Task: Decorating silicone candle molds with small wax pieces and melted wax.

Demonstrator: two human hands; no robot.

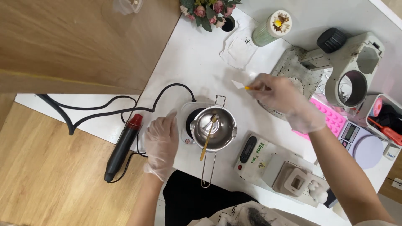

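The steel melting pot already sat on the small hotplate with a wooden stirrer inside, unstirred; the left hand rested flat and empty beside it, the right hand pinching a small yellow-handled tool.

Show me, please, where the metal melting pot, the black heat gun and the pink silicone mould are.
Metal melting pot (222,129): head view, on its inner wall.
Black heat gun (121,148): head view, mid-body.
Pink silicone mould (333,119): head view, on its dimpled top.

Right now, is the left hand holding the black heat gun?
No, the left hand rests flat on the table beside the hot plate; the heat gun lies untouched.
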